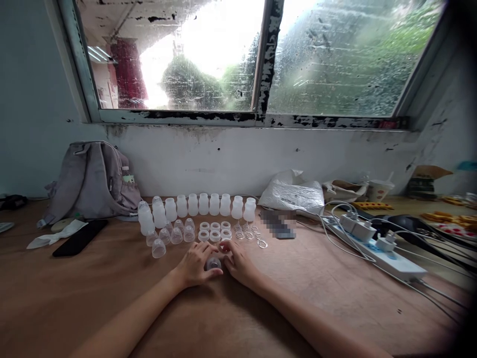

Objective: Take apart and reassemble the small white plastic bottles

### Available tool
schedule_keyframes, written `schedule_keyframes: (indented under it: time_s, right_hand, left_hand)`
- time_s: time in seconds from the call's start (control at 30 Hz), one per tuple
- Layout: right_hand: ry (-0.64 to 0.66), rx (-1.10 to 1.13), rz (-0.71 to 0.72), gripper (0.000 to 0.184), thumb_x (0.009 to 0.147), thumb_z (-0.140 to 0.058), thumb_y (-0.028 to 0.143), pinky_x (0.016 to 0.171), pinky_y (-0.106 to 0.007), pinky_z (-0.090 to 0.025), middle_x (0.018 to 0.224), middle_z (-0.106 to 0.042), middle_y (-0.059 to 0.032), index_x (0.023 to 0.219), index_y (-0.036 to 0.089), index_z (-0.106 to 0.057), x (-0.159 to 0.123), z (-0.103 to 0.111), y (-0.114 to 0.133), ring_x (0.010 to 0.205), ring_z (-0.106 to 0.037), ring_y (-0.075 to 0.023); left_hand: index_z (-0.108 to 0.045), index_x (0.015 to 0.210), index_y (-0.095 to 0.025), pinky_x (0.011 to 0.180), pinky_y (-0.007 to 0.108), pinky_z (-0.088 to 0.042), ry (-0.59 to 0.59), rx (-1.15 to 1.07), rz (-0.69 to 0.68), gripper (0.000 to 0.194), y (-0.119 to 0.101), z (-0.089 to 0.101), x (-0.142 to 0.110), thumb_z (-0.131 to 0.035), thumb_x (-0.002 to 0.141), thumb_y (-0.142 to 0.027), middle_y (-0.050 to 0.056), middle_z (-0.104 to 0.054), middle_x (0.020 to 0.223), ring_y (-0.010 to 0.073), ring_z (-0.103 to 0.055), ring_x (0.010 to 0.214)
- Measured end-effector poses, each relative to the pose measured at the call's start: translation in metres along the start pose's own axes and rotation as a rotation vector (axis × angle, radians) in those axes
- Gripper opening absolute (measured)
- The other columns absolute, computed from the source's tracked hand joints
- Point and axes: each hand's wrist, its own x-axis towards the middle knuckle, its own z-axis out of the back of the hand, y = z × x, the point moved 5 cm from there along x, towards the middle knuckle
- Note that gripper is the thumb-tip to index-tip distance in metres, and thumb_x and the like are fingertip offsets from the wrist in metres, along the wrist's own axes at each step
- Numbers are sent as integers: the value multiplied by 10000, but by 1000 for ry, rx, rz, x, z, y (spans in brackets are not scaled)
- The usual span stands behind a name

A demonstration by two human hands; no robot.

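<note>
My left hand [196,263] curls its fingers and thumb around a small clear dome-shaped bottle cap [213,263] on the table. Beside it, my right hand [240,262] has its fingers bent towards the thumb; whatever they pinch, if anything, is too small to make out. Just beyond the hands stand white screw collars [215,226] in short rows. To their right lie several thin clear rings [263,244]. Clear dome caps [158,248] are grouped to the left of the collars. Behind everything runs a row of frosted white baby bottles [203,204], some topped with caps.
A grey backpack [89,179] leans on the wall at the left, near a black phone [80,237] and white tissue [57,234]. On the right are a silvery bag [294,193], a pixelated patch, and a white power strip [398,263] with plugs and trailing cables.
</note>
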Motion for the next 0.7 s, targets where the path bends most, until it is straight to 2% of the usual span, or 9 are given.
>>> schedule_keyframes:
  time_s: [0.1,0.2,0.3,0.47,0.6,0.7]
  right_hand:
    - [26,41,22,445,585,-387,-21,778,-298,-382,872,-525,-37,967,194,-462,0,2,4,840,-472,-161]
    - [108,109,96,494,593,-400,-20,803,-288,-377,926,-517,-42,1035,196,-448,-1,3,17,886,-473,-158]
    - [129,153,132,403,671,-459,60,774,-277,-384,924,-522,-42,1050,197,-448,-1,5,28,857,-481,-153]
    - [29,176,27,91,740,-460,152,601,-223,-369,697,-495,11,824,186,-465,1,5,27,626,-452,-105]
    - [-24,188,-95,64,716,-459,154,508,-202,-315,597,-422,47,724,191,-407,3,4,17,528,-389,-87]
    - [-47,194,-137,66,704,-457,154,501,-200,-299,589,-415,51,708,190,-401,5,4,11,522,-379,-85]
  left_hand:
    - [-560,799,-178,739,295,-360,-27,-72,57,215,5,0,0,-442,802,-358,42,-576,806,174,-508,790]
    - [-561,752,-172,636,243,-375,-98,-271,201,240,12,1,-1,-389,831,-319,14,-564,690,131,-501,654]
    - [-547,779,-169,550,213,-365,-152,-493,325,256,16,-1,-2,-366,839,-339,-4,-558,660,106,-485,574]
    - [-521,794,-155,538,208,-401,-129,-786,441,271,15,-12,-2,-399,814,-396,10,-565,689,115,-519,604]
    - [-497,913,-165,501,210,-413,-245,-850,515,306,17,-9,-4,-378,815,-430,13,-562,703,118,-530,585]
    - [-534,864,-155,518,219,-425,-188,-831,464,309,12,-7,-3,-387,813,-422,22,-567,692,125,-546,592]
